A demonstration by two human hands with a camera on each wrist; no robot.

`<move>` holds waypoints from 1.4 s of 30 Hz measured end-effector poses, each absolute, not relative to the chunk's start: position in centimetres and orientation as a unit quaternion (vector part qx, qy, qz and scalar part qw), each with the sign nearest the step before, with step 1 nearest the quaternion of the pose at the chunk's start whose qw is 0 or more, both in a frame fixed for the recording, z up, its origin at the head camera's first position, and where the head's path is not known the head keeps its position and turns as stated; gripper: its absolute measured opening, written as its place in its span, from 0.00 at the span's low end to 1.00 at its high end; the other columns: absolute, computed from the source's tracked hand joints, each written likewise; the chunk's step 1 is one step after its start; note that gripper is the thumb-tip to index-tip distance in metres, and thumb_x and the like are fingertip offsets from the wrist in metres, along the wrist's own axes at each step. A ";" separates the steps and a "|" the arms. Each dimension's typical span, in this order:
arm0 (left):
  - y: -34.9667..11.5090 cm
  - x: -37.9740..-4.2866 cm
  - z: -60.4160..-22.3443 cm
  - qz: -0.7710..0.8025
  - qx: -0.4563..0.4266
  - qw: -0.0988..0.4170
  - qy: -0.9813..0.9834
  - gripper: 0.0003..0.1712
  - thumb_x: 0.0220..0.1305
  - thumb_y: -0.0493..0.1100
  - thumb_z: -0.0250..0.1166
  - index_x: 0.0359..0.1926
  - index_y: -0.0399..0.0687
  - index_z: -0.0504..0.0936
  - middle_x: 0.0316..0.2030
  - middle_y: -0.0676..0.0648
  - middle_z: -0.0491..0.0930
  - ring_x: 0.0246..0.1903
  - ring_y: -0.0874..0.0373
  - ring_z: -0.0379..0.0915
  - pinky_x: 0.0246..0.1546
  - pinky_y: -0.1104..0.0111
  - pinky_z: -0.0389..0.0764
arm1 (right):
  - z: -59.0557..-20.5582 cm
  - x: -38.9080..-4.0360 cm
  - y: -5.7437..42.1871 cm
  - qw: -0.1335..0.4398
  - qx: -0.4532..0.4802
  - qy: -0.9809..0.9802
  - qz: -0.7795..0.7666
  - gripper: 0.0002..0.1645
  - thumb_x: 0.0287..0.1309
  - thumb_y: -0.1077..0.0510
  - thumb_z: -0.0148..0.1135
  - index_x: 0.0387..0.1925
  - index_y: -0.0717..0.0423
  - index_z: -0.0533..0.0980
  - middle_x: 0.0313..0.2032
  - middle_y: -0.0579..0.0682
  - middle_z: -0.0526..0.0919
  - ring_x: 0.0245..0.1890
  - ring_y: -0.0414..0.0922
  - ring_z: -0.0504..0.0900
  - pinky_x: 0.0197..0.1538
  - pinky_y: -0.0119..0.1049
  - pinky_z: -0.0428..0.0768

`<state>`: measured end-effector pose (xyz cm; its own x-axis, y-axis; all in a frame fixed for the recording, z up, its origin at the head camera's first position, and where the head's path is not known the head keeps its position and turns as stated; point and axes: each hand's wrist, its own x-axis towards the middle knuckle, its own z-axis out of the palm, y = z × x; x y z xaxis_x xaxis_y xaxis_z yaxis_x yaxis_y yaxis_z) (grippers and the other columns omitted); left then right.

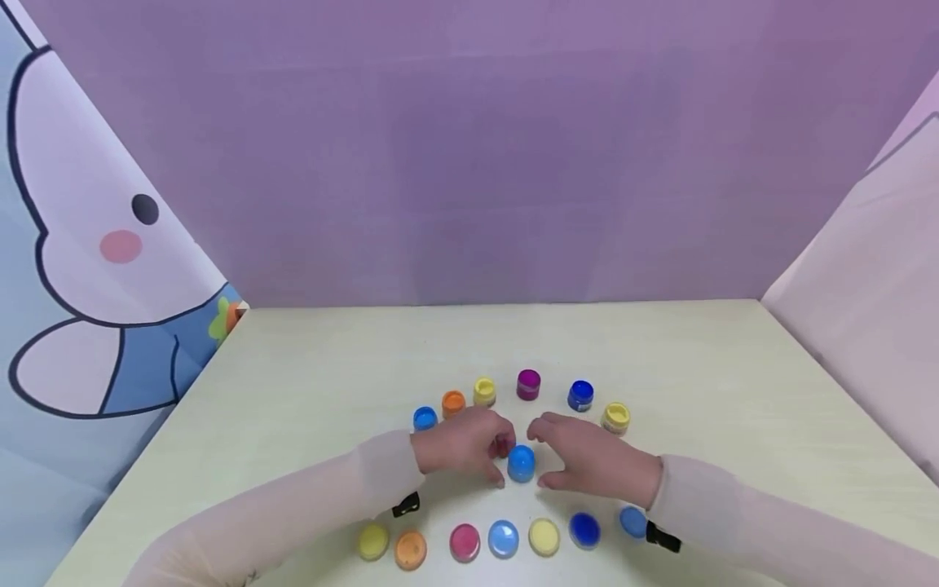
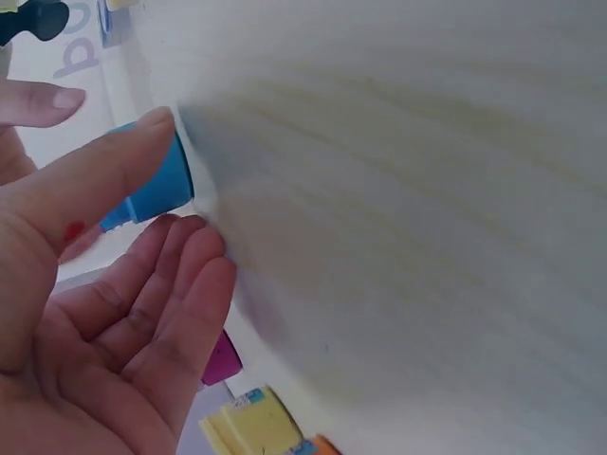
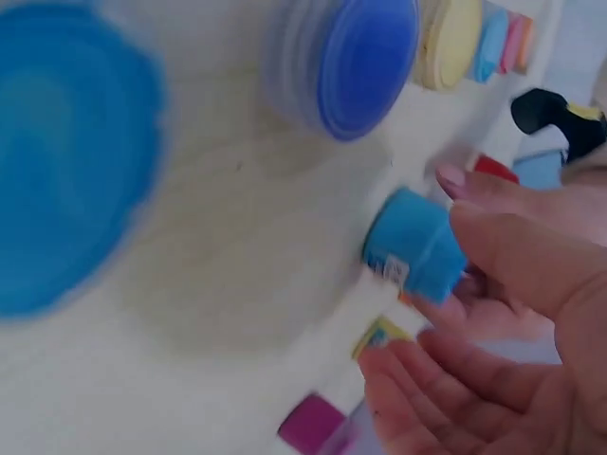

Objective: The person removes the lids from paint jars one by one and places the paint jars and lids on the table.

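Observation:
A small light blue jar [image 1: 521, 463] with a printed label stands upright on the table between my two hands. My left hand [image 1: 469, 442] is on its left side, thumb apart from the bent fingers. On the other side, my right hand [image 1: 592, 458] has its fingers and thumb spread toward the jar. Gaps show between the jar and both hands in the head view. In the left wrist view the thumb covers part of the blue jar [image 2: 169, 190]. The right wrist view shows the jar's label side [image 3: 403, 242]. Whether it has a lid, I cannot tell.
Behind the hands, an arc of small jars includes orange [image 1: 453, 403], purple [image 1: 528, 385], dark blue [image 1: 580, 395] and yellow [image 1: 615, 418] ones. Several round lids, such as a pink lid [image 1: 465, 542] and a dark blue lid [image 1: 584, 530], lie along the front.

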<state>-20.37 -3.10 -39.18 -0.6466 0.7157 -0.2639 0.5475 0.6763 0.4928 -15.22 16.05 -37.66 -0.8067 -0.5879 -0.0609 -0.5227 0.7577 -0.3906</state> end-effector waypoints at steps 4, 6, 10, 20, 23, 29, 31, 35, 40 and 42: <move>-3.7 -20.3 -38.9 0.174 0.363 0.214 0.890 0.16 0.39 0.42 0.75 0.32 0.53 0.80 0.23 0.60 0.73 0.26 0.66 0.68 0.30 0.77 0.71 | -38.3 -16.0 14.8 0.103 -0.308 0.927 -0.188 0.26 0.44 0.52 0.70 0.46 0.54 0.72 0.39 0.44 0.75 0.35 0.37 0.74 0.41 0.31 0.74; -3.8 -20.2 -38.8 0.174 0.365 0.211 0.890 0.15 0.39 0.42 0.75 0.31 0.52 0.80 0.23 0.60 0.74 0.26 0.66 0.68 0.30 0.77 0.71 | -38.4 -16.3 14.2 0.106 -0.317 0.924 -0.188 0.23 0.43 0.53 0.70 0.43 0.53 0.73 0.36 0.41 0.75 0.33 0.35 0.72 0.40 0.30 0.74; -4.0 -20.2 -38.7 0.181 0.366 0.209 0.889 0.15 0.39 0.42 0.75 0.30 0.52 0.80 0.23 0.59 0.74 0.26 0.67 0.68 0.31 0.78 0.70 | -38.5 -16.7 13.4 0.107 -0.336 0.919 -0.176 0.18 0.41 0.58 0.70 0.37 0.52 0.74 0.29 0.38 0.73 0.28 0.34 0.70 0.37 0.30 0.73; -4.5 -20.0 -38.4 0.179 0.381 0.197 0.885 0.11 0.43 0.43 0.73 0.29 0.52 0.79 0.23 0.60 0.74 0.25 0.68 0.68 0.30 0.78 0.70 | -37.4 -19.9 14.9 0.099 -0.257 0.952 -0.133 0.17 0.37 0.64 0.71 0.32 0.54 0.73 0.28 0.43 0.73 0.28 0.41 0.69 0.37 0.36 0.73; -4.4 -19.8 -38.3 0.175 0.384 0.198 0.885 0.11 0.43 0.43 0.73 0.29 0.53 0.79 0.23 0.60 0.74 0.25 0.68 0.67 0.30 0.78 0.70 | -37.1 -21.3 16.0 0.102 -0.238 0.956 -0.135 0.16 0.37 0.65 0.70 0.31 0.56 0.73 0.27 0.44 0.74 0.28 0.43 0.69 0.38 0.39 0.74; -4.2 -19.5 -38.1 0.173 0.376 0.204 0.887 0.11 0.44 0.43 0.73 0.29 0.53 0.78 0.23 0.60 0.74 0.25 0.68 0.67 0.30 0.78 0.70 | -37.0 -23.7 17.4 0.103 -0.235 0.956 -0.141 0.13 0.39 0.66 0.68 0.28 0.57 0.72 0.25 0.45 0.73 0.27 0.43 0.69 0.35 0.37 0.72; -4.1 -19.4 -38.0 0.172 0.371 0.208 0.889 0.11 0.44 0.44 0.73 0.29 0.54 0.78 0.23 0.60 0.73 0.25 0.68 0.67 0.30 0.78 0.70 | -36.9 -24.2 17.5 0.109 -0.233 0.956 -0.141 0.13 0.39 0.66 0.68 0.28 0.56 0.72 0.25 0.45 0.73 0.27 0.43 0.69 0.35 0.37 0.72; -4.3 -19.2 -38.1 0.179 0.367 0.218 0.887 0.11 0.45 0.44 0.72 0.29 0.54 0.79 0.23 0.60 0.73 0.25 0.67 0.67 0.30 0.77 0.70 | -37.1 -24.9 17.4 0.123 -0.233 0.955 -0.133 0.13 0.40 0.65 0.69 0.29 0.56 0.73 0.26 0.45 0.74 0.27 0.42 0.69 0.35 0.37 0.73; -4.3 -19.4 -38.3 0.188 0.369 0.221 0.883 0.11 0.45 0.45 0.72 0.30 0.54 0.79 0.23 0.60 0.73 0.26 0.67 0.67 0.30 0.77 0.70 | -37.2 -25.5 17.2 0.131 -0.232 0.956 -0.124 0.13 0.39 0.65 0.70 0.28 0.57 0.73 0.25 0.45 0.74 0.26 0.43 0.69 0.34 0.36 0.72; -4.3 -19.5 -38.3 0.185 0.372 0.218 0.883 0.11 0.45 0.45 0.72 0.30 0.54 0.78 0.23 0.60 0.73 0.26 0.67 0.67 0.30 0.77 0.70 | -37.0 -25.7 17.0 0.130 -0.228 0.957 -0.122 0.15 0.39 0.63 0.70 0.30 0.57 0.72 0.27 0.46 0.74 0.27 0.43 0.69 0.35 0.36 0.73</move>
<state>-19.54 -4.32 -38.30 -0.6281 0.7378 -0.2473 0.5762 0.6545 0.4895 -25.67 16.98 -37.02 -0.8621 -0.4683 -0.1936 -0.4048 0.8663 -0.2928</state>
